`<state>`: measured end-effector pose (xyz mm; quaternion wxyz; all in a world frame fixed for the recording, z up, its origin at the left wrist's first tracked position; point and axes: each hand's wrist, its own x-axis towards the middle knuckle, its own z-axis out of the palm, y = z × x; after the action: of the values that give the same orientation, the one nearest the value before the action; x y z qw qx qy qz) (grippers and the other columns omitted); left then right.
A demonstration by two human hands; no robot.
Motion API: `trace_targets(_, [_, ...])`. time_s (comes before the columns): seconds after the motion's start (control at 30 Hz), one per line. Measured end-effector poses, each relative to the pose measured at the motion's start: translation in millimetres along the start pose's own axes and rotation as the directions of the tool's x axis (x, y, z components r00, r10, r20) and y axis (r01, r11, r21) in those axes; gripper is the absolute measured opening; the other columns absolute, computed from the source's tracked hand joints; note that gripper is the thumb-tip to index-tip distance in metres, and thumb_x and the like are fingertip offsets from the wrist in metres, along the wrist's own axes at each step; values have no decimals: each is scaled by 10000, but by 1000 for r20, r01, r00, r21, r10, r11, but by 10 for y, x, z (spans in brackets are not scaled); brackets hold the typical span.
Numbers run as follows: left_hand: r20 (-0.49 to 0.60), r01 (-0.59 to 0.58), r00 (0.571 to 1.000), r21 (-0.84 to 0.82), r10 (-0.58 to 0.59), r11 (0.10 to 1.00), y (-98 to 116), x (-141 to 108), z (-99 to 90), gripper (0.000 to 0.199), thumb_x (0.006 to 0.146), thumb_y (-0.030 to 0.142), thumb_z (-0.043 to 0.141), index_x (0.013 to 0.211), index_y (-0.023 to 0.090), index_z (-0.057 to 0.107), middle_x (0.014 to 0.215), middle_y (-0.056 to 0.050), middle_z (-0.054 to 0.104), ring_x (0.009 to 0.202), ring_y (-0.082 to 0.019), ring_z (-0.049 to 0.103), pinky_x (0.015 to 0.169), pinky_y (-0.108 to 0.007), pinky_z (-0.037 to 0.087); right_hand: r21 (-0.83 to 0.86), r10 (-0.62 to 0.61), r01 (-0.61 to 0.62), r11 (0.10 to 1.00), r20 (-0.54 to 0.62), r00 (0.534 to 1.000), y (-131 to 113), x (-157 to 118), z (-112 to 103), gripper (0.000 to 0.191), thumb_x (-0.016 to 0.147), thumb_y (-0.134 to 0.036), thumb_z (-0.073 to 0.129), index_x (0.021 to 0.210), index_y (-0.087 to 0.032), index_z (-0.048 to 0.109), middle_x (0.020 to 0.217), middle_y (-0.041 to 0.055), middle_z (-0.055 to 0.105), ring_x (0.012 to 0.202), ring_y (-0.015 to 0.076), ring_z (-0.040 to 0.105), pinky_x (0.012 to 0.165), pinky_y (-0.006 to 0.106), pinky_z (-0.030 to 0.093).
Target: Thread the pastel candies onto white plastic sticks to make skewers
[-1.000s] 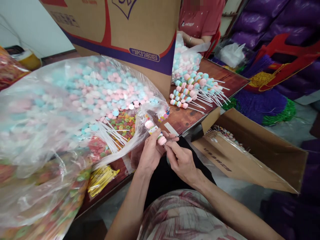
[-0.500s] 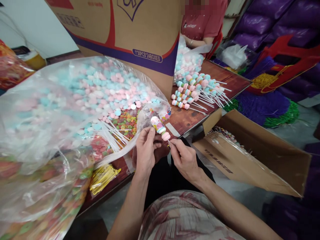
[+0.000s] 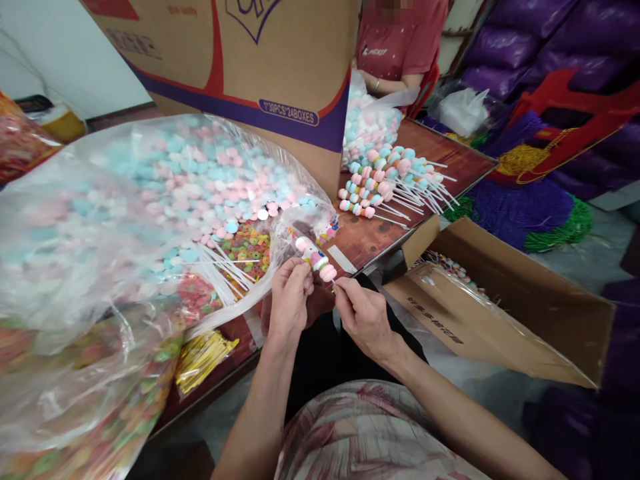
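A marshmallow candy skewer (image 3: 327, 273), pink at its lower end, sits partly inside a small clear bag with colourful print (image 3: 313, 254). My right hand (image 3: 366, 315) is closed in a pinch on the skewer's white stick, just below the lowest marshmallow. My left hand (image 3: 291, 293) is closed beside the candy, its thumb and fingertips at the bag's edge; the exact grip is partly hidden. Left of it, white sticks (image 3: 220, 273) lie over gummy rings (image 3: 250, 250) on a plastic sheet. Finished-looking skewers (image 3: 370, 187) are piled on the table (image 3: 370, 230).
A large bag of marshmallows (image 3: 150, 173) covers the table's left. Gold twist ties (image 3: 205, 360) lie near the front edge. A tall carton (image 3: 240, 73) stands behind; an open cardboard box (image 3: 500, 320) is at right. A person in a red shirt (image 3: 400, 47) sits across.
Both hands stay close together at the skewer. My left fingers have curled in more against the bag, and the bag's print on the candy has turned. The view has shifted slightly.
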<state>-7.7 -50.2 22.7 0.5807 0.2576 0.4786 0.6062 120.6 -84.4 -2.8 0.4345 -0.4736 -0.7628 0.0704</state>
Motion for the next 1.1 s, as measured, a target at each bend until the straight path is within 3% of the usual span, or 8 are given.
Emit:
trace_targets(0.27, [0, 46, 999, -43, -46, 998, 7, -45, -60, 225, 653, 232, 718, 661, 150, 509, 564, 72, 405, 465, -19, 306, 422, -151, 199, 15, 5, -6, 1000, 27, 1000, -45, 17, -8, 164, 995, -147, 440, 927, -156, 589, 674, 15, 643, 520, 90, 544, 579, 215, 416])
trace_targets(0.47, [-4, -1, 1000, 18, 1, 1000, -39, -129, -37, 233, 678, 238, 707, 625, 149, 498, 535, 74, 367, 479, -27, 281, 436, -152, 202, -27, 27, -27, 999, -5, 1000, -89, 54, 14, 182, 986, -136, 439, 874, -158, 581, 620, -1, 603, 502, 92, 523, 560, 216, 400])
trace_targets(0.6, [-16, 35, 999, -79, -36, 996, -5, -105, -79, 238, 659, 240, 732, 665, 161, 508, 562, 70, 403, 469, -32, 318, 437, -163, 238, 6, 2, -2, 1000, 15, 1000, -90, 69, 4, 186, 990, -148, 443, 871, -162, 585, 613, -6, 607, 492, 91, 518, 560, 218, 402])
trace_targets(0.73, [-37, -138, 990, 52, 140, 989, -36, -95, -84, 234, 783, 357, 711, 798, 176, 563, 614, 51, 488, 522, -60, 429, 515, -181, 359, 12, 34, -34, 999, 8, 999, -87, 63, -6, 170, 986, -148, 453, 893, -167, 595, 681, 11, 651, 540, 92, 571, 593, 214, 428])
trace_targets(0.87, [-49, -320, 937, 282, 347, 905, -129, -144, -46, 222, 846, 378, 680, 871, 195, 557, 709, 34, 554, 615, -81, 523, 622, -196, 445, -61, -8, 6, 998, -32, 999, -71, 57, 24, 187, 988, -152, 456, 862, -174, 593, 639, 1, 637, 515, 97, 550, 580, 226, 416])
trace_targets(1.1, [-10, -402, 874, 546, 486, 735, -233, -98, -170, 161, 853, 303, 658, 991, 218, 651, 942, -37, 665, 858, -157, 630, 814, -274, 498, -145, -63, 51, 988, -74, 995, -39, 55, 52, 163, 987, -152, 478, 878, -160, 599, 626, 5, 647, 506, 106, 547, 570, 247, 398])
